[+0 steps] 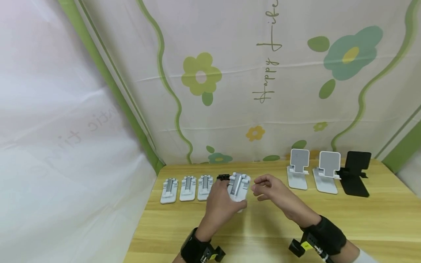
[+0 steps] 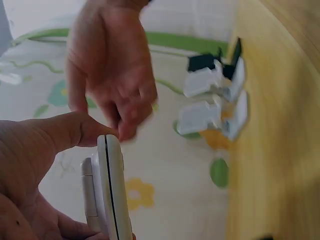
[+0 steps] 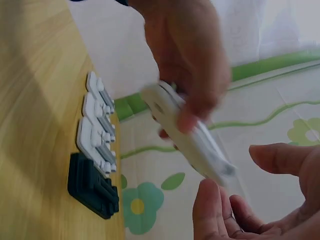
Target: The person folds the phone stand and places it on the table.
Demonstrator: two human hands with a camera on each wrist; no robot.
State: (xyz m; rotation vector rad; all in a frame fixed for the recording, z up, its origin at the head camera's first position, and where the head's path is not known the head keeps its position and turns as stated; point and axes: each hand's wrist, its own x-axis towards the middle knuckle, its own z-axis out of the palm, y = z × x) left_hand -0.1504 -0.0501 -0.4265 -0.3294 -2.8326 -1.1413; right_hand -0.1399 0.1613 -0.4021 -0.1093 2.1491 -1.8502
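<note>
My left hand holds a white folded phone stand above the table, thumb on one side and fingers on the other. In the left wrist view the same phone stand shows its thin edge, two layers folded flat together. To its right, my right hand holds nothing, its fingers loosely bent toward the stand. The right wrist view shows the right thumb spread apart from the fingers, with fingertips close to the stand's lower end. The left hand blurs there.
Several folded phone stands line up at the left: white ones and a black one, partly hidden behind my left hand in the head view. At the right stand two white unfolded stands and a black one. A flowered curtain hangs behind the wooden table.
</note>
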